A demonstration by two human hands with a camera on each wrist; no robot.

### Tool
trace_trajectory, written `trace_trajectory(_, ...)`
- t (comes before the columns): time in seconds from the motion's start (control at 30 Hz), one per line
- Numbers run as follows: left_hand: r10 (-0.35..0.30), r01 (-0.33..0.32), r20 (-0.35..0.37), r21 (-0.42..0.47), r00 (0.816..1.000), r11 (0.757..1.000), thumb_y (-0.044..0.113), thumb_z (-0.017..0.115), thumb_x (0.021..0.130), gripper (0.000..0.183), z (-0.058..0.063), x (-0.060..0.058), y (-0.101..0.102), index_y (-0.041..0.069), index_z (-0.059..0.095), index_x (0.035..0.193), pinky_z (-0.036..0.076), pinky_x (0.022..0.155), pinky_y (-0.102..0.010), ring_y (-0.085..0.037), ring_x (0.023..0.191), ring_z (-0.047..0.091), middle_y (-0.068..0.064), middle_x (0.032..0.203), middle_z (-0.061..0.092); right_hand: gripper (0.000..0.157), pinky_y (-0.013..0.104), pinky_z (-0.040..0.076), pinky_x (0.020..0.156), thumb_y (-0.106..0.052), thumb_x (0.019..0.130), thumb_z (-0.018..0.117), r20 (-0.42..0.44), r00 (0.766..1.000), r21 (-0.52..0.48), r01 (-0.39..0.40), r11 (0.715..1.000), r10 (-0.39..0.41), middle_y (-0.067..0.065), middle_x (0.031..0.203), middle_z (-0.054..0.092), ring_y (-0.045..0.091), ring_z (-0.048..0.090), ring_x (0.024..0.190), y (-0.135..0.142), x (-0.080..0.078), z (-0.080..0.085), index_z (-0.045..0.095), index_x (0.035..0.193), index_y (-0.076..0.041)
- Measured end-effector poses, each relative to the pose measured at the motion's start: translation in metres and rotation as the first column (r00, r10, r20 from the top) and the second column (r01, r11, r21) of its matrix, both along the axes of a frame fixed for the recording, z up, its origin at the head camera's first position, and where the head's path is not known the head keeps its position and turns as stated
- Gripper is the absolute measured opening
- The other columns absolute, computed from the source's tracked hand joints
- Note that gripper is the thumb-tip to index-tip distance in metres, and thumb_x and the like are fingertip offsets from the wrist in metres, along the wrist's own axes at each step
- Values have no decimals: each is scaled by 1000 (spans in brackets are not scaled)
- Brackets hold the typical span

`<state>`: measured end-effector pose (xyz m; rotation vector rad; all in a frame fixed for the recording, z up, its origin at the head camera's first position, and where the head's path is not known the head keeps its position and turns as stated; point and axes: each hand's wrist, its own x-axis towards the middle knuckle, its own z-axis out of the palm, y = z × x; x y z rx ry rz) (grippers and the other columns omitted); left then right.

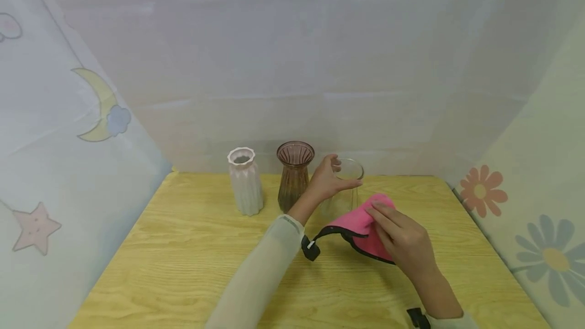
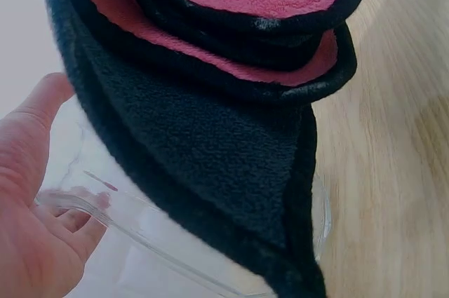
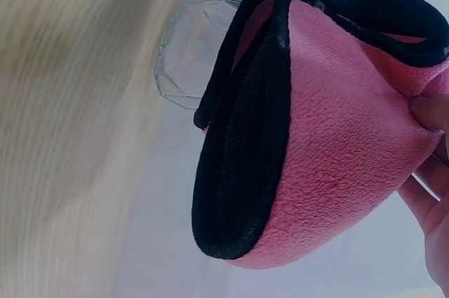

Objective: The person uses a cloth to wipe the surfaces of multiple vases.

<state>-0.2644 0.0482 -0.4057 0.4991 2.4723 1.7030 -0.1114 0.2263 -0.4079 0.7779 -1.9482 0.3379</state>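
Observation:
My left hand point(image 1: 326, 181) grips a clear glass vase point(image 1: 348, 201) near its rim, thumb on the near side and fingers on the far side. In the left wrist view the cloth covers much of the glass. My right hand point(image 1: 404, 240) pinches a pink cleaning cloth point(image 3: 344, 151) with a black edge and dark underside. The cloth hangs folded in the air, in front of the vase and a little to its right. Its corner droops toward my left wrist.
A purplish ribbed glass vase point(image 1: 294, 182) stands just left of the clear one, close to my left forearm. Further left is a white fluted vase point(image 1: 247, 187). All are near the back of the wooden table point(image 1: 173, 263), before a pale wall sheet point(image 1: 274, 55).

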Motion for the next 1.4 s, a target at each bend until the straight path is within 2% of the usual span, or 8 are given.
trace_trajectory(0.27,-3,3,0,35,1000,999,51,90,71,107,-3,13,-8,17,35,156,51,101,-44,-17,131,54,4,145,55,37,41,58,67,-25,109,49,-6,1000,8,-19,1000,19,14,108,76,28,74,84,-3,0,-2,77,112,-2)
trace_trajectory(0.47,-38,37,12,72,999,997,47,91,72,103,-6,25,-22,20,36,155,53,98,-40,-15,130,54,6,145,55,36,41,58,67,-25,109,49,0,1000,11,-31,999,31,13,110,75,28,74,83,-6,0,-3,77,113,-2)
trace_trajectory(0.63,-38,39,-14,21,999,999,49,90,72,100,-4,36,-37,21,38,153,54,95,-38,-12,128,55,10,141,56,37,41,58,67,-25,109,49,0,999,7,-44,999,44,14,109,75,28,74,83,-12,-1,-4,77,112,-2)
trace_trajectory(0.8,-56,55,-37,-11,998,998,51,90,72,101,-3,48,-50,20,39,153,55,92,-36,-11,126,56,7,142,57,36,41,58,67,-23,109,49,-8,998,-5,-57,998,56,14,106,76,29,74,81,-18,-1,-8,78,110,-1)
trace_trajectory(1.07,-38,36,-70,-31,997,999,48,91,72,98,-6,63,-76,21,40,152,52,100,-41,-11,126,57,12,139,58,32,40,59,68,-21,107,52,-14,994,-27,-106,994,106,12,105,76,28,74,83,-37,-4,-20,78,109,-2)
trace_trajectory(1.23,-41,38,-76,-41,996,998,47,90,73,98,-6,70,-92,20,39,153,49,104,-44,-14,128,58,9,142,59,32,40,59,68,-20,107,52,2,990,-33,-140,990,141,11,104,76,26,74,84,-52,-6,-24,78,110,-2)
trace_trajectory(1.4,-31,28,-73,-43,997,999,45,90,74,100,-5,76,-109,14,38,154,49,104,-46,-20,129,58,-1,142,61,30,37,60,71,-20,107,53,21,982,-38,-186,982,187,10,106,76,25,74,86,-71,-7,-27,77,113,-2)
